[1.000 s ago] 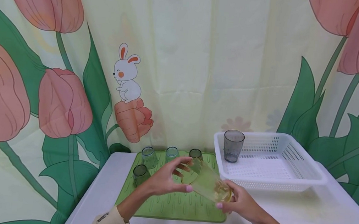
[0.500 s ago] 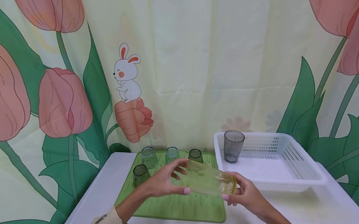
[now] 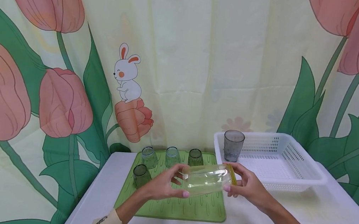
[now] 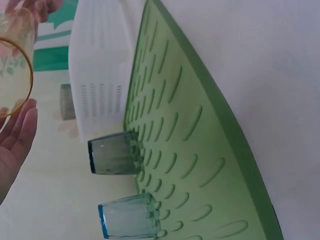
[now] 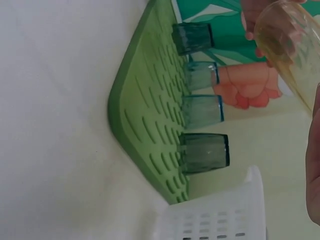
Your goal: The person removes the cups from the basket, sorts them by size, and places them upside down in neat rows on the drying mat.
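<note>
A yellow-tinted drinking glass (image 3: 207, 180) is held on its side above the green mat, its base end to the right and slightly raised. My right hand (image 3: 250, 185) grips the base end between thumb and fingers. At the rim end, the fingers and thumb of my left hand (image 3: 165, 185) curl around the glass. The left wrist view shows left fingertips touching the amber rim from below. Several tinted glasses stand on the ribbed green mat (image 3: 187, 210): a dark one (image 3: 142, 175) at the left, two bluish ones (image 3: 172, 156), and another dark one (image 3: 196, 158) at the back.
A white perforated basket (image 3: 289, 178) stands at the back right with a grey glass (image 3: 233, 146) upright in its left part. Both rest on a white table (image 3: 270, 212). Behind hangs a curtain (image 3: 184, 55) printed with tulips and a rabbit.
The glass has turned between my hands: its base end has swung from low right to slightly above the rim end. My right hand has risen with it; my left hand has barely moved.
</note>
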`<state>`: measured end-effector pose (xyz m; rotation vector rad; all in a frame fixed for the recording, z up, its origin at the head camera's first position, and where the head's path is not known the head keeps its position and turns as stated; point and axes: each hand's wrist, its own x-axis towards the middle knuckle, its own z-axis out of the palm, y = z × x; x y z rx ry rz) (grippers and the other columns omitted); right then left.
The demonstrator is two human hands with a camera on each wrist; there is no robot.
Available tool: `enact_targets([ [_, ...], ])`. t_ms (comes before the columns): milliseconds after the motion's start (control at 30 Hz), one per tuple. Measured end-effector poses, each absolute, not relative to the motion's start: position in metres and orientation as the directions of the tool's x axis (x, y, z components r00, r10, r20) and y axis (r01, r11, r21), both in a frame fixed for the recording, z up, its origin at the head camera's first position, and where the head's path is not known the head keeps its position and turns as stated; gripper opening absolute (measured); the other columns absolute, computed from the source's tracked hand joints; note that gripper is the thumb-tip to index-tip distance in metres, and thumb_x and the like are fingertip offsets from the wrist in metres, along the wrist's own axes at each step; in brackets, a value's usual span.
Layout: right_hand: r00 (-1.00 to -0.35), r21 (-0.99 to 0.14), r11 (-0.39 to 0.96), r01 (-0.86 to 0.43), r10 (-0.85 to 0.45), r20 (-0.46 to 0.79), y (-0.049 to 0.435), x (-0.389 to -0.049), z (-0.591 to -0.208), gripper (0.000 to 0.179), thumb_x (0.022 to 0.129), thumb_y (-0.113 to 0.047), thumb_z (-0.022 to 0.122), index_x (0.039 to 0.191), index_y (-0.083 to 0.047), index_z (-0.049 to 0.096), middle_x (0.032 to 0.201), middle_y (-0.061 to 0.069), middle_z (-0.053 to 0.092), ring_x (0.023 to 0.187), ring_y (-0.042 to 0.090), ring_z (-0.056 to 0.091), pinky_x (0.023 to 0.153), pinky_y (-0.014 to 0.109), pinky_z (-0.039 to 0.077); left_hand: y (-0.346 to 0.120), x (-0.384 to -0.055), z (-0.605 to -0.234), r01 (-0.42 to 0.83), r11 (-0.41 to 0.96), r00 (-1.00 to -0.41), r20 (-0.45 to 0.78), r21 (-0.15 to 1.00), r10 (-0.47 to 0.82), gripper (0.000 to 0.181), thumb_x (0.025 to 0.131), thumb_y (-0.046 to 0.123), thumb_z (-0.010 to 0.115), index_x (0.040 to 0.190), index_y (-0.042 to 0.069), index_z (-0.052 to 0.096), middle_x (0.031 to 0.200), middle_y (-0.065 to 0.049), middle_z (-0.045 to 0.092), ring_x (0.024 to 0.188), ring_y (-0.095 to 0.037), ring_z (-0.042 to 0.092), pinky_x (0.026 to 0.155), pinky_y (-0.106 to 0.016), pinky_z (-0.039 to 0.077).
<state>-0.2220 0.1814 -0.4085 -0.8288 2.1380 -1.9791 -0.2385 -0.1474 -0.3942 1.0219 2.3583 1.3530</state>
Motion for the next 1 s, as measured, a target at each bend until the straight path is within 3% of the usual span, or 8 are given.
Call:
enact_targets([
  [67, -0.845, -0.950, -0.004, -0.313, -0.455, 0.280, 0.180, -0.223, -0.405, 0.061, 0.090, 0.002, 0.067, 0.145, -0.007, 0.043, 0.132, -0.006, 0.055, 0.070, 0.017, 0.070, 0.060, 0.029, 0.056, -0.147, -0.239, -0.396, 0.447, 0.329, -0.724, 0.120, 0.832, 0.679, 0.079, 0.084, 0.055, 0.075, 0.145, 0.018, 0.041, 0.132, -0.001, 0.054, 0.122, -0.023, 0.056, 0.098, -0.031, 0.052],
  [367, -0.856, -0.950, -0.024, -0.313, -0.427, 0.293, 0.175, -0.225, -0.400, 0.067, 0.089, 0.002, 0.068, 0.149, -0.003, 0.037, 0.141, -0.002, 0.048, 0.072, 0.018, 0.072, 0.059, 0.028, 0.056, -0.144, -0.237, -0.402, 0.421, 0.341, -0.721, 0.083, 0.840, 0.688, 0.072, 0.084, 0.033, 0.080, 0.144, 0.017, 0.043, 0.130, 0.000, 0.057, 0.118, -0.012, 0.057, 0.103, -0.038, 0.051],
  [667, -0.856, -0.955, -0.044, -0.293, -0.432, 0.283, 0.167, -0.226, -0.396, 0.066, 0.089, 0.001, 0.068, 0.145, 0.011, 0.034, 0.127, 0.002, 0.057, 0.075, 0.017, 0.072, 0.059, 0.027, 0.056, -0.142, -0.235, -0.406, 0.418, 0.358, -0.714, 0.058, 0.835, 0.698, 0.073, 0.083, 0.034, 0.080, 0.145, 0.018, 0.044, 0.127, 0.005, 0.060, 0.116, -0.008, 0.058, 0.102, -0.037, 0.050],
  [867, -0.845, -0.956, -0.045, -0.290, -0.456, 0.278, 0.162, -0.228, -0.394, 0.065, 0.088, 0.000, 0.068, 0.144, 0.009, 0.036, 0.127, 0.003, 0.056, 0.072, 0.014, 0.070, 0.059, 0.028, 0.057, -0.143, -0.235, -0.409, 0.407, 0.361, -0.710, 0.042, 0.839, 0.703, 0.078, 0.082, 0.034, 0.081, 0.147, 0.017, 0.041, 0.129, 0.006, 0.060, 0.119, -0.008, 0.057, 0.100, -0.028, 0.049],
  [1000, -0.836, -0.955, -0.035, -0.294, -0.476, 0.274, 0.159, -0.228, -0.390, 0.064, 0.088, 0.000, 0.070, 0.142, 0.007, 0.038, 0.115, 0.007, 0.063, 0.071, 0.012, 0.069, 0.059, 0.028, 0.056, -0.144, -0.234, -0.412, 0.409, 0.372, -0.711, 0.036, 0.833, 0.702, 0.076, 0.082, 0.035, 0.081, 0.145, 0.016, 0.043, 0.129, 0.005, 0.060, 0.118, -0.007, 0.058, 0.100, -0.027, 0.049],
])
